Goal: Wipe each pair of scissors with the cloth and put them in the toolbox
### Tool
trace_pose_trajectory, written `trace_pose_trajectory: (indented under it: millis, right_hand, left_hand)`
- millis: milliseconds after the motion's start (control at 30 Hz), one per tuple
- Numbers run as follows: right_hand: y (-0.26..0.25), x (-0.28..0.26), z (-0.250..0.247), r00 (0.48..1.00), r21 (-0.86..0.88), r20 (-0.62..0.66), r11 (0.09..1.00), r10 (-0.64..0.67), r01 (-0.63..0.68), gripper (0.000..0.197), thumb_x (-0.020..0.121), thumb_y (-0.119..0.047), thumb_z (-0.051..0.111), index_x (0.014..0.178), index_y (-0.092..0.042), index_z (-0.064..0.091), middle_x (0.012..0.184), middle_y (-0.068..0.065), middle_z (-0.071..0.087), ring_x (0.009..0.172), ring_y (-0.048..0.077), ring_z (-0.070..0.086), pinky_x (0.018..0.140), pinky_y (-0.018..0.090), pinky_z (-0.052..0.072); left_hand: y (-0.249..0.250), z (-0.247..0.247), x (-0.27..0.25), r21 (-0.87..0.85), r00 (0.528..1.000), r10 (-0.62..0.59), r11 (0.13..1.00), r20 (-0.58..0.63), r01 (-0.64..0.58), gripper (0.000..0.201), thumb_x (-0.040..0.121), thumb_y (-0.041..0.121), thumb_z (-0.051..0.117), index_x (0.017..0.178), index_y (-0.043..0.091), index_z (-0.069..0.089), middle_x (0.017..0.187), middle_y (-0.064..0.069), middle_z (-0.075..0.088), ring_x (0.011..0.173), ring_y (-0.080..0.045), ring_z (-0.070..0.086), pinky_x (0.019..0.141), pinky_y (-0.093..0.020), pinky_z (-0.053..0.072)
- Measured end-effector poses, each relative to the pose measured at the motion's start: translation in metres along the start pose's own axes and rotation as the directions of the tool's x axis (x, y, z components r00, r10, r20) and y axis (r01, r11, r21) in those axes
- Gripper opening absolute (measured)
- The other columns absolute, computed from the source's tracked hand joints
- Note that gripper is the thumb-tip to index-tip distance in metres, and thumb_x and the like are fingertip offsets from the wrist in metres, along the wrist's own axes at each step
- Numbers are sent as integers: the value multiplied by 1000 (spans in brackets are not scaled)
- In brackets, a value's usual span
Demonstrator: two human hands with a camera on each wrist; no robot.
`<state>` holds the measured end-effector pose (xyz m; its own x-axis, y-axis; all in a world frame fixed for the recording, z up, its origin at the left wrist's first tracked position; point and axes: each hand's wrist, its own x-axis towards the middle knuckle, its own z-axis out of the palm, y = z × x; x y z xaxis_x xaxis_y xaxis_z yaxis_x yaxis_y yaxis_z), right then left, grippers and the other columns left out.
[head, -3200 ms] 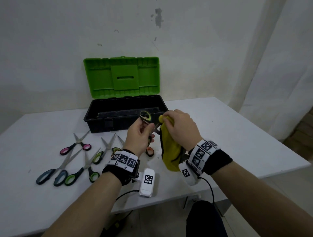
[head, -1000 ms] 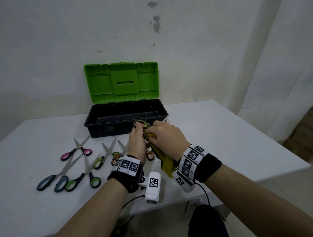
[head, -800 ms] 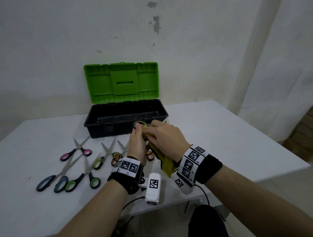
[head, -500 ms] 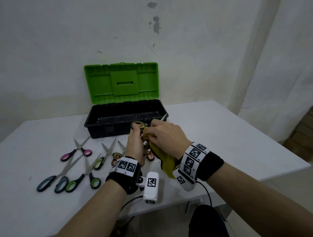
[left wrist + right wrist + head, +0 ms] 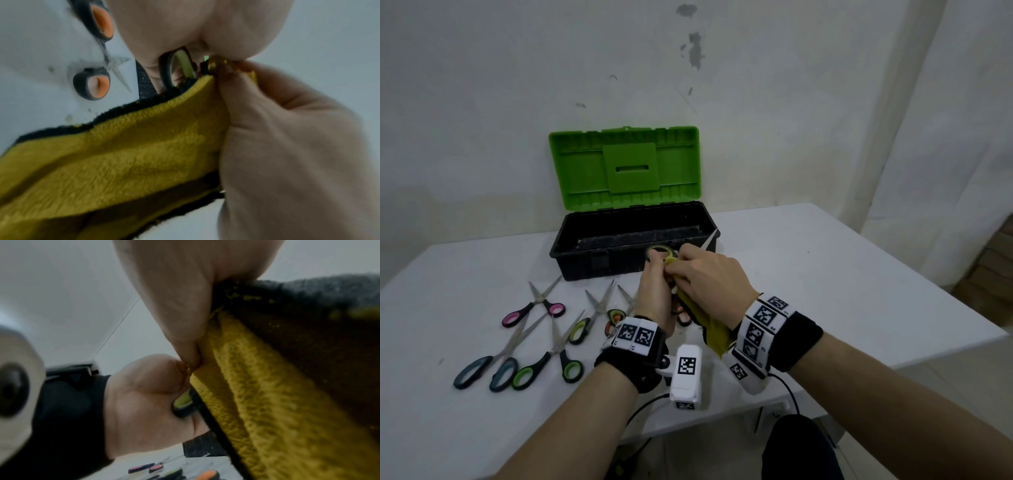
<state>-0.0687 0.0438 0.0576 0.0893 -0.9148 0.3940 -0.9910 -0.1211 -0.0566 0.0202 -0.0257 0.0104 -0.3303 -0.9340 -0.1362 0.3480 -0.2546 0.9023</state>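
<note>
Head view: both hands meet above the table [image 5: 825, 274], just in front of the open toolbox [image 5: 599, 253]. Left hand [image 5: 657, 294] is curled round the handles of a pair of scissors [image 5: 661, 253], one olive-lined loop showing above the knuckles, the blade tip [image 5: 709, 238] poking out past the right hand toward the box rim. Right hand [image 5: 709, 277] pinches the yellow cloth [image 5: 714, 330] around the blades; the rest of the cloth hangs below the wrist. Five more pairs lie on the table to the left, untouched: pink-handled scissors [image 5: 534, 308], teal-handled scissors [image 5: 482, 368], and three others. Box looks empty.

Left wrist view: handle loop [image 5: 180, 69] sits deep in the left fingers. Cloth [image 5: 127, 146] is plush, yellow with a dark edge, bunched at the right thumb. Orange-handled scissors [image 5: 96, 84] lie on the table below.

Right wrist view: right thumb [image 5: 185, 313] presses a fold of the cloth [image 5: 257, 386]; blades are hidden inside it.

Risk, as I judge it: the tip is bare, so a pull along the blades with thin cloth cover could nick the fingers. Loose hanging cloth could also snag the orange pair underneath and drag it.
</note>
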Motion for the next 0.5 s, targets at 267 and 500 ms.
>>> trace_pose_trajectory:
  millis: [267, 500]
  right_hand:
    - [25, 1, -8, 990, 142, -44, 981, 137, -129, 20, 97, -35, 50, 109, -34, 65, 107, -6, 62, 94, 23, 60, 75, 42, 54]
    - [31, -1, -1, 988, 101, 12, 983, 151, -152, 24, 98, -31, 48, 115, -29, 65, 108, -2, 56, 94, 25, 60, 76, 42, 53]
  left_hand:
    - [5, -2, 4, 35, 995, 77, 997, -61, -75, 35, 103, 53, 33, 103, 32, 61, 107, -13, 70, 100, -34, 67, 90, -49, 56]
    - [2, 0, 5, 59, 990, 127, 990, -55, -124, 38, 105, 47, 34, 106, 18, 60, 81, -6, 61, 71, -22, 60, 70, -38, 53]
